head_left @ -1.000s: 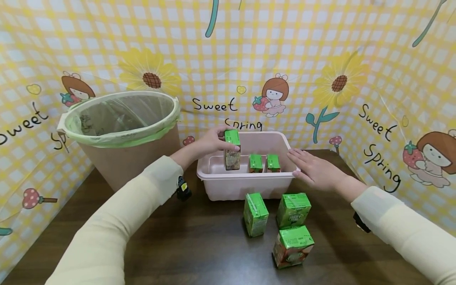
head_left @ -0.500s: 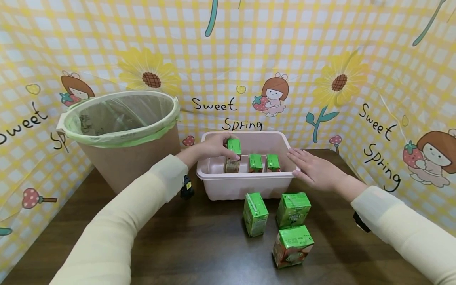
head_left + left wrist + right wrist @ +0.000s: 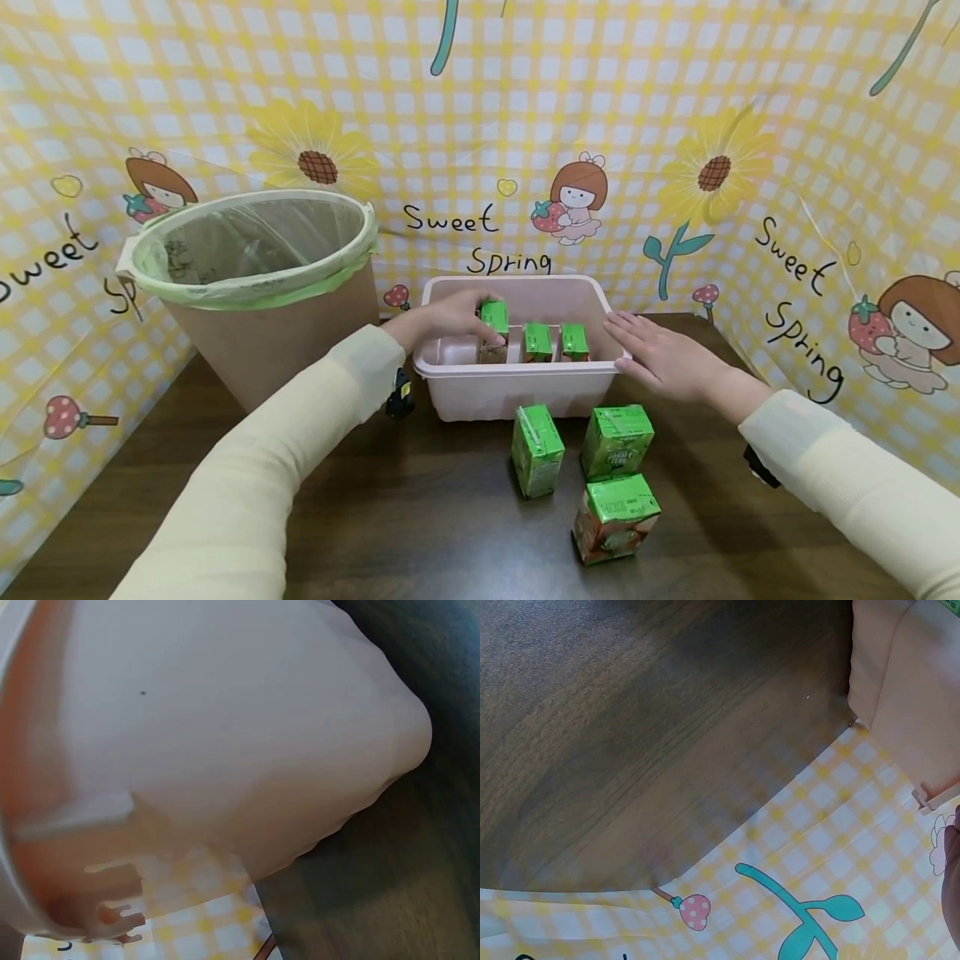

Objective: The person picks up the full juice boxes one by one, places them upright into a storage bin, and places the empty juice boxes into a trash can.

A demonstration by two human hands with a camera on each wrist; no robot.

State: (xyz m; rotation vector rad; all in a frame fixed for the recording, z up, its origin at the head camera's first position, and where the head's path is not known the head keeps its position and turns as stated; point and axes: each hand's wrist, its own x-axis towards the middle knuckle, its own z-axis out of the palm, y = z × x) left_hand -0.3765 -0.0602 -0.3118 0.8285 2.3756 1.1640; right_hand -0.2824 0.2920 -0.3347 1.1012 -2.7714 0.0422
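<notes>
- Left hand (image 3: 453, 317) grips carton (image 3: 494, 317) inside tub (image 3: 517, 393); best set upright, base flat.
- Right hand (image 3: 671, 354), fingers straight, at tub's right edge: should steady lightly.

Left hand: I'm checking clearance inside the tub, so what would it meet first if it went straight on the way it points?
The left hand would probably first bring its held carton against the middle carton in the pink tub, though depth is unclear.

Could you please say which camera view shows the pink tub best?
The head view, because the tub shows rim, front and inside there. The left wrist view shows outer wall and some rim; the right wrist, only part.
</notes>
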